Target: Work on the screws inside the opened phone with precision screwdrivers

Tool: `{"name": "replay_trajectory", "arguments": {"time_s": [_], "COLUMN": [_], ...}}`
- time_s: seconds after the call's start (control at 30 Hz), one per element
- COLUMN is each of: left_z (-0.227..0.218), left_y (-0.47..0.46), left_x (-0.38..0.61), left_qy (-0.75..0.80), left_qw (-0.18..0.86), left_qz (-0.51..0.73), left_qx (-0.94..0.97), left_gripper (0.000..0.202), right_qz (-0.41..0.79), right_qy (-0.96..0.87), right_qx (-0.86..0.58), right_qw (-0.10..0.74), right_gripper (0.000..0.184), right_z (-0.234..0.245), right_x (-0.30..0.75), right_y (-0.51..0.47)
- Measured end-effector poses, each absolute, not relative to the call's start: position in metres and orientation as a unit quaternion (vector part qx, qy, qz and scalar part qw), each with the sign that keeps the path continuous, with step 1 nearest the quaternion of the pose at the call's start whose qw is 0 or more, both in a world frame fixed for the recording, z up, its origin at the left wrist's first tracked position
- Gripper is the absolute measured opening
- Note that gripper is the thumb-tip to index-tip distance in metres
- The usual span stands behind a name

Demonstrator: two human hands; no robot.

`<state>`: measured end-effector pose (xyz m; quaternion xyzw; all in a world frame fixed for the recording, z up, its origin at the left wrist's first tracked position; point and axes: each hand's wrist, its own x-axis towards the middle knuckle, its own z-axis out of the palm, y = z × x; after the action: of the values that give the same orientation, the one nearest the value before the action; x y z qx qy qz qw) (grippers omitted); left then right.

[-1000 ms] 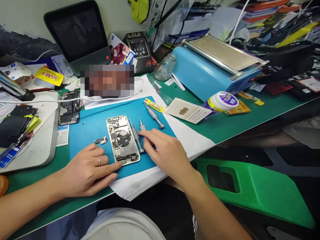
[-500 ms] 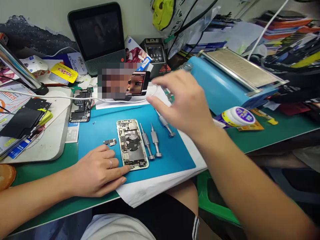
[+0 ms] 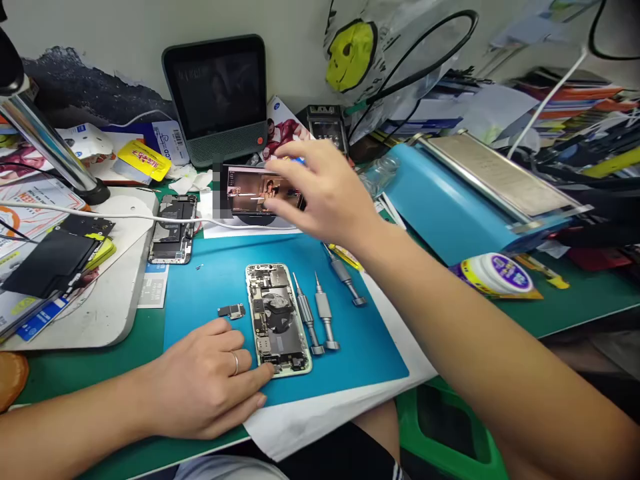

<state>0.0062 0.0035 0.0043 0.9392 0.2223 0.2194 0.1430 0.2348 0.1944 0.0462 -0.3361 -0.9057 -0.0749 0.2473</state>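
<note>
An opened phone (image 3: 280, 320) lies on the blue mat (image 3: 210, 280), its battery and boards exposed. My left hand (image 3: 215, 380) rests palm down on the mat, a fingertip touching the phone's lower left corner; its fingers are stretched out and hold nothing. A small metal shield plate (image 3: 231, 311) lies just beyond that hand. My right hand (image 3: 325, 193) is raised in front of a propped-up phone with a lit screen (image 3: 250, 192), thumb and fingers apart, partly covering it. Three screwdrivers lie right of the opened phone: one (image 3: 309, 317), another (image 3: 326, 313) and a third (image 3: 345, 275).
Another opened phone (image 3: 173, 230) lies at the mat's far left corner. A smart display (image 3: 217, 93) stands behind. To the right are a blue machine (image 3: 430, 200) and a white tub (image 3: 500, 272). A white cable (image 3: 125, 215) crosses the left side.
My right hand has moved left, from beside the propped-up phone to in front of its screen. My left hand stays on the opened phone's corner. The view has shifted slightly.
</note>
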Motion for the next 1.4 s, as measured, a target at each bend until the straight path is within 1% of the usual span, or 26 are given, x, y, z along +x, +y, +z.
{"name": "replay_trajectory", "arguments": {"time_s": [0.1,0.17,0.27,0.43,0.67,0.83,1.17,1.27,1.4], "left_z": [0.003,0.003,0.002,0.002,0.002,0.002,-0.001,-0.002,-0.002], "left_y": [0.003,0.002,0.002,0.002,0.002,0.001,0.001,0.001,0.001], "left_x": [0.006,0.006,0.006,0.006,0.006,0.007,0.005,0.006,0.006], "left_qy": [0.224,0.225,0.228,0.225,0.229,0.225,0.221,0.221,0.219], "left_qw": [0.142,0.139,0.133,0.135,0.136,0.134,0.127,0.126,0.123], "left_qz": [0.216,0.216,0.218,0.217,0.223,0.225,0.214,0.220,0.229], "left_qx": [0.940,0.940,0.939,0.940,0.938,0.938,0.943,0.942,0.940], "left_gripper": [0.022,0.022,0.023,0.022,0.023,0.024,0.025,0.025,0.026], "right_qz": [-0.102,-0.113,-0.113,-0.101,-0.081,-0.075,-0.077,-0.075,-0.075], "right_qy": [-0.932,-0.935,-0.931,-0.930,-0.934,-0.920,-0.930,-0.930,-0.923], "right_qx": [-0.274,-0.264,-0.272,-0.280,-0.308,-0.336,-0.313,-0.315,-0.319], "right_qw": [0.213,0.210,0.215,0.217,0.160,0.189,0.175,0.176,0.201], "right_gripper": [0.049,0.053,0.062,0.069,0.070,0.080,0.072,0.073,0.079], "right_z": [0.044,0.040,0.035,0.034,0.047,0.047,0.042,0.042,0.038], "right_x": [0.219,0.212,0.208,0.205,0.204,0.211,0.200,0.199,0.200], "right_y": [0.193,0.194,0.198,0.199,0.193,0.194,0.190,0.192,0.194]}}
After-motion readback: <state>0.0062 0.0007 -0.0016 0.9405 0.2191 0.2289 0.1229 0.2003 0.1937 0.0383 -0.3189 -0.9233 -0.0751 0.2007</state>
